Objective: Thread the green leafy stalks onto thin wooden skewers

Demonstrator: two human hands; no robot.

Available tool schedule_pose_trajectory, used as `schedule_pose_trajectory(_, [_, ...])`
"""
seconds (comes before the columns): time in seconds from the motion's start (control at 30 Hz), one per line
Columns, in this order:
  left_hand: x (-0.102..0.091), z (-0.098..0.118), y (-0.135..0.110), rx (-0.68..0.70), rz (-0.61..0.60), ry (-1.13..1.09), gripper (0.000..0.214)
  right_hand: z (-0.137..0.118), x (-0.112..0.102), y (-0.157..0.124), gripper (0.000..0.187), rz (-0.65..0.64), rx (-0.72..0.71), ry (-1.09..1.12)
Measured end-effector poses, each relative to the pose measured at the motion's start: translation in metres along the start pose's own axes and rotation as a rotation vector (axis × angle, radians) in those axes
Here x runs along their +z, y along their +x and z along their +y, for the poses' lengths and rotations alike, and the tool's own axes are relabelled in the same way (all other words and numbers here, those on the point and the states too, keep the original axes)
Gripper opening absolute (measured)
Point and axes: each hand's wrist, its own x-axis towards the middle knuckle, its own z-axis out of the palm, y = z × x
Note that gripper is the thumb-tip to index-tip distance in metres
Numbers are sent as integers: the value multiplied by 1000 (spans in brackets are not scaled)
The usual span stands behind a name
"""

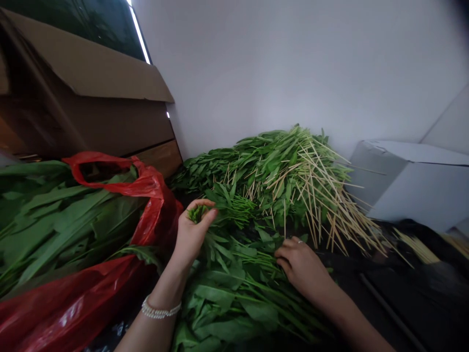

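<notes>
My left hand (192, 227) is raised, its fingers closed round a small bunch of green leafy stems (198, 213). My right hand (300, 266) lies palm down on a loose pile of green leafy stalks (234, 288) in front of me, fingers curled into the stalks as if gripping them; a ring shows on one finger. Behind the hands rises a heap of leafy greens threaded on thin wooden skewers (300, 181), the skewer ends fanning out to the right.
A red plastic bag (73, 298) full of long green leaves (54, 215) lies at left. Brown cardboard boxes (91, 107) stand behind it. A grey box (414, 183) sits at right beside loose skewers (417, 247) on a dark surface (421, 303). A white wall closes the back.
</notes>
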Motion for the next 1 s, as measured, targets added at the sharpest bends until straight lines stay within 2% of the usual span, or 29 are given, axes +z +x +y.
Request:
schedule_pose_trajectory(0.2, [4, -10, -8, 213, -43, 355, 11, -2, -4, -1, 15, -34, -14, -57])
schedule_pose_trajectory(0.43, [4, -15, -9, 273, -6, 447, 13, -6, -9, -6, 16, -40, 5, -93])
schedule_pose_trajectory(0.57, [4, -14, -10, 300, 7, 465, 13, -4, -13, -6, 12, 87, 48, 85])
schedule_pose_trajectory(0.7, [5, -12, -11, 333, 33, 481, 12, 0, -21, -5, 7, 400, 194, 338])
schedule_pose_trajectory(0.77, [5, -12, -11, 336, 35, 484, 12, 1, -23, -5, 17, 526, 216, 410])
schedule_pose_trajectory(0.83, [5, -12, -12, 328, 26, 487, 12, 1, -24, -4, 24, 494, 159, 417])
schedule_pose_trajectory(0.9, [5, -11, -12, 316, 21, 489, 12, 2, -24, -4, 18, 417, 86, 401])
schedule_pose_trajectory(0.93, [5, -11, -13, 311, 23, 488, 12, 3, -24, -4, 15, 419, 64, 402])
schedule_pose_trajectory(1.0, [5, -11, -13, 305, 35, 483, 12, 7, -27, -5, 16, 533, 82, 419])
